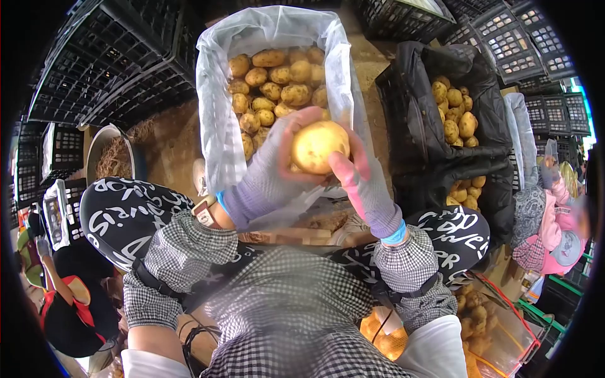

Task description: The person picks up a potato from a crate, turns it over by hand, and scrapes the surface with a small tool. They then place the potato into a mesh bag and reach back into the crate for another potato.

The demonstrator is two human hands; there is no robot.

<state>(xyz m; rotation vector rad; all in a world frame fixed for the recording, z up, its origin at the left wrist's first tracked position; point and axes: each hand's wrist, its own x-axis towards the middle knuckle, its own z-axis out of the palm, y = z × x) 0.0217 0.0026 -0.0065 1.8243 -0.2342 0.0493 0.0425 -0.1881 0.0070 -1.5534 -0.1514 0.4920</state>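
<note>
**Potato held in two gloved hands before a lined crate**

Nearest the camera: checked sleeves (183, 252) and black knee covers (120, 214) with white lettering. Low on the right, just beside the knee, a clear bin (526, 334) with a red rim, part filled with potatoes.

Above the lap: left hand (261, 173) in a grey glove, grip closed around the left side and underside of the potato (318, 146), thumb laid over its upper left edge. Right hand (365, 183) in a glove with pink fingertips, grip closed on the right side of the same potato, fingers pressed to the skin. Potato raised between the two, centred in view, touching nothing but the gloves.

Just beyond the hands: white-lined crate (214, 113), heaped with loose potatoes (277, 82). To its right, well apart from the hands, black-lined crate (409, 94), likewise holding potatoes. To the left, round tub (101, 142) of brown fibrous matter.

Farthest: stacked empty black crates (107, 57) at upper left and upper right. At the margins, a person in pink (554, 220) on the right, another in red (63, 302) on the left.
</note>
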